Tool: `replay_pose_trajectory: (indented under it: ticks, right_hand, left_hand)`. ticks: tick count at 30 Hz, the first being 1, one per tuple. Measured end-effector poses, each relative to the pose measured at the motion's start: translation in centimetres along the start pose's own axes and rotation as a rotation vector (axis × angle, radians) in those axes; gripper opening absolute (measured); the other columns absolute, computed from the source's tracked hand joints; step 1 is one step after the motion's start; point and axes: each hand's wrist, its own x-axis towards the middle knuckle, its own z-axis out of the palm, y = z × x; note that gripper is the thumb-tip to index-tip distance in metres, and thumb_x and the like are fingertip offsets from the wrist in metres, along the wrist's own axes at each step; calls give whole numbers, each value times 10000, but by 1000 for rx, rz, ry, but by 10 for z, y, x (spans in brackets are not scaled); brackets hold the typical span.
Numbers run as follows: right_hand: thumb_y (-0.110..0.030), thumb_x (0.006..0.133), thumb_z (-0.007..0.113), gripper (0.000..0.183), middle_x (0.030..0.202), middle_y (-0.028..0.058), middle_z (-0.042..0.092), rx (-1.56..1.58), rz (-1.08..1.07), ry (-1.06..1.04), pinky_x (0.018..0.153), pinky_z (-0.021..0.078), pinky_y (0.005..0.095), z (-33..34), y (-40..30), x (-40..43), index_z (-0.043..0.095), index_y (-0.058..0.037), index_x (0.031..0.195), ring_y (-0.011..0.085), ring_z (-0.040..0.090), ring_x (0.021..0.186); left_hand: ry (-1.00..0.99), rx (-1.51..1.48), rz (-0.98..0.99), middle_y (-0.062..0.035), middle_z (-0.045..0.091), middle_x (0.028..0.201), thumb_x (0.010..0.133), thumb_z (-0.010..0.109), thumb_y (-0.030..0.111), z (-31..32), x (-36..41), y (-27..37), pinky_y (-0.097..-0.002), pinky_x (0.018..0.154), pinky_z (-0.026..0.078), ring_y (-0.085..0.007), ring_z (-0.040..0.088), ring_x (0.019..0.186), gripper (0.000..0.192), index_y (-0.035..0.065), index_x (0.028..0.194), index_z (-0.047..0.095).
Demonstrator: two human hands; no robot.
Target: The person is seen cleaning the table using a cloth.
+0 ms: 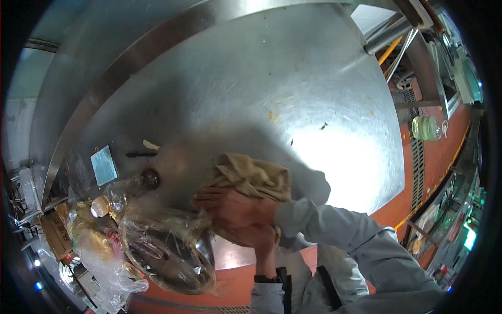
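A crumpled tan cloth (255, 176) lies on the stainless steel table near its front edge. My right hand (239, 208) is on the near side of the cloth, holding it against the steel with fingers together and pointing left. Close below it is my left hand (249, 232), partly covered by the right, its fingers hidden. A dark band circles the left wrist. Just left of both hands stands a large clear plastic bag (168, 251) with dark contents that I cannot make out.
At the left are a clear plastic bottle (113, 202) with a white cap, a light-blue card (104, 165), a black pen-like object (141, 155), a cardboard box (57, 235) and a whitish plastic bag (106, 259). A large jug (427, 128) stands on the red floor by a drain grate (418, 168).
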Motion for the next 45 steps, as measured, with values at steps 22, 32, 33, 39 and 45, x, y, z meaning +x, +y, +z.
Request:
replay_pose_trajectory:
  ticks: [22,32,33,39,45]
  right_hand:
    - [-218,999,523,535,1607,200,469,-692,554,322,1275,249,500,-387,100,-341,548,-13,1492,393,407,1507]
    - [-255,1138,397,385,1141,130,623,-352,1312,862,957,481,355,-258,-76,-505,601,70,1100,215,596,1077]
    - [-228,1126,424,360,1151,135,625,-493,1394,704,954,480,356,-263,-94,-494,618,74,1117,224,596,1077]
    - [-114,1021,533,345,1177,193,667,-201,983,545,988,484,427,-185,-115,-350,661,46,1299,336,640,1087]
    - [-170,893,662,484,1467,68,633,-434,383,-260,1118,459,463,-120,-85,-186,677,-80,1369,279,627,1290]
  left_hand:
    - [-266,-173,1000,-212,411,1638,925,580,309,190,-14,403,-525,1296,200,-375,294,1565,566,-32,1374,635]
    - [-588,-588,1203,-140,652,1404,954,581,195,201,-182,338,-415,1280,301,-287,526,1408,342,-6,1180,740]
    - [-660,-714,1193,-143,667,1368,953,584,184,186,-175,331,-423,1267,322,-293,545,1386,312,-3,1144,746]
    - [-550,-876,888,-162,634,1388,994,564,140,106,-115,190,-465,1203,414,-324,570,1347,288,-12,1202,693]
    - [-306,-372,480,-177,560,1471,1024,567,261,-15,-48,32,-542,1167,396,-371,518,1387,452,69,1434,565]
